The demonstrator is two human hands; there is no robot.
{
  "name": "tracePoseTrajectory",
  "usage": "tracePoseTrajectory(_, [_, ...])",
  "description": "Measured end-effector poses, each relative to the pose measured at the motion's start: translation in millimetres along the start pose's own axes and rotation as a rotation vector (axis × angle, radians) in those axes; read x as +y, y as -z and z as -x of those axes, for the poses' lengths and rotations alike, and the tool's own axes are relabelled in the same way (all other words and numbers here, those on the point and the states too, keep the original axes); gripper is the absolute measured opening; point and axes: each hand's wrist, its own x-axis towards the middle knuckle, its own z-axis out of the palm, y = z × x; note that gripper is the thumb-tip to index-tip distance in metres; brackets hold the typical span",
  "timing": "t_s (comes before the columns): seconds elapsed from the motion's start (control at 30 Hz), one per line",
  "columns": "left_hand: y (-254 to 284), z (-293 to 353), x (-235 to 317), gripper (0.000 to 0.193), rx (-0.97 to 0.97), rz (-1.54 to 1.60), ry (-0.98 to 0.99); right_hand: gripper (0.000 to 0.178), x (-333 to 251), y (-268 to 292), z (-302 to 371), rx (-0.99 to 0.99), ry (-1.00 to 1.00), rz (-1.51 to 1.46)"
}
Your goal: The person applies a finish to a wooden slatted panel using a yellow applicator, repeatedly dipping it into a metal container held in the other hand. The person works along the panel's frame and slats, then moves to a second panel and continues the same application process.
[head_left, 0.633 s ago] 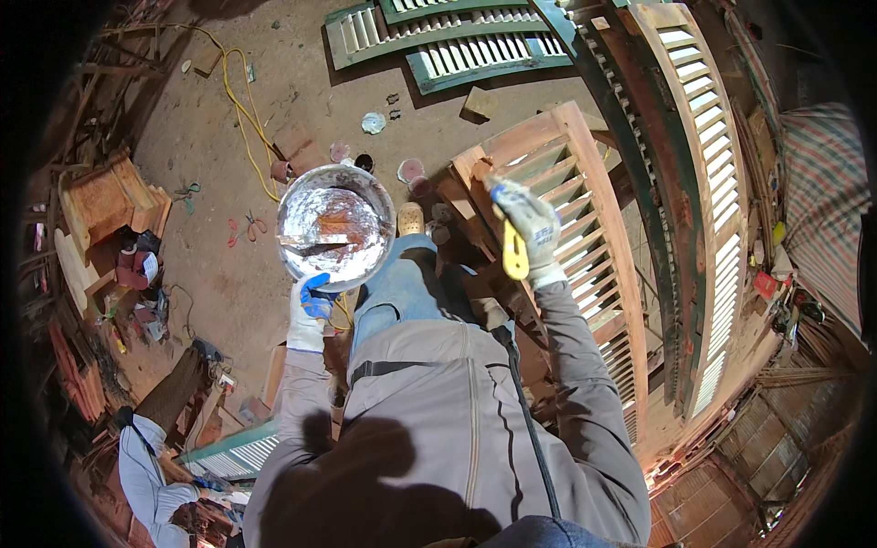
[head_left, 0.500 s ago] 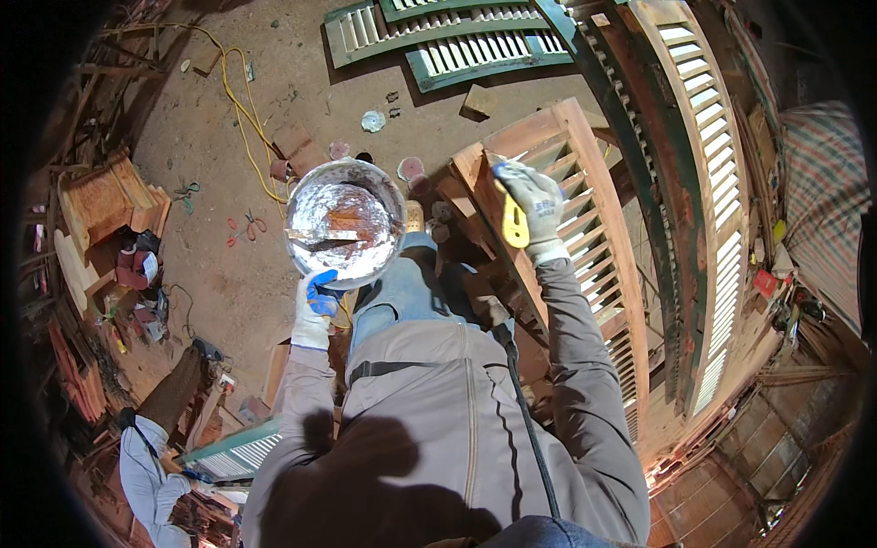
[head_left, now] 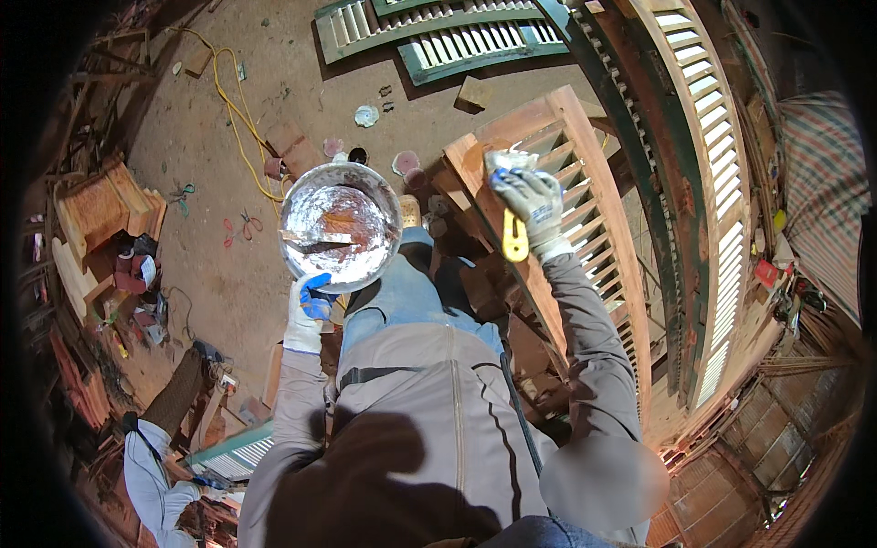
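My left hand (head_left: 311,309), in a white and blue glove, grips the near rim of a round metal pan (head_left: 290,247). Its inside is smeared silvery white, with reddish-brown liquid (head_left: 340,219) in it and a thin stick (head_left: 315,238) lying across. My right hand (head_left: 533,203), in a whitish glove, is closed around a flat paintbrush (head_left: 516,239) with a yellow handle. The pale brush head is against the top corner of a bare wooden louvered shutter (head_left: 598,173), beside a darker, wet-looking patch. My fingers partly hide the brush.
More louvered shutters (head_left: 484,55) lie on the ground ahead, and tall ones (head_left: 708,183) stand at the right. A yellow cord (head_left: 236,110), red-handled scissors (head_left: 242,228) and small tins (head_left: 406,164) are on the ground. Another person's pale sleeve (head_left: 151,484) shows at lower left.
My right hand has shifted slightly across the shutter's corner, and more of the brush head now shows. The left hand keeps hold of the pan; the whole view has moved a little.
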Motion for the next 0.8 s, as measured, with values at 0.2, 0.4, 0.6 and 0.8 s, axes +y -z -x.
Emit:
tracePoseTrajectory(0.2, [-30.1, 11.0, -2.3, 0.018, 0.038, -0.119, -0.118, 0.028, -14.8, 28.0, -4.5, -0.044, 0.053, -0.175])
tracePoseTrajectory(0.4, [-24.5, 7.2, 0.7, 0.037, -0.025, 0.011, -0.025, 0.029, 26.5, 29.8, -29.8, 0.147, -0.143, -0.099])
tracePoseTrajectory(0.6, [-31.8, 18.2, -5.1, 0.017, 0.028, -0.098, -0.126, 0.031, -15.8, 28.8, -18.1, 0.014, -0.046, -0.227])
tracePoseTrajectory(0.8, [-32.9, 9.1, -4.7, 0.016, 0.057, -0.025, -0.081, 0.028, -2.6, 18.8, -36.6, 0.063, -0.052, -0.170])
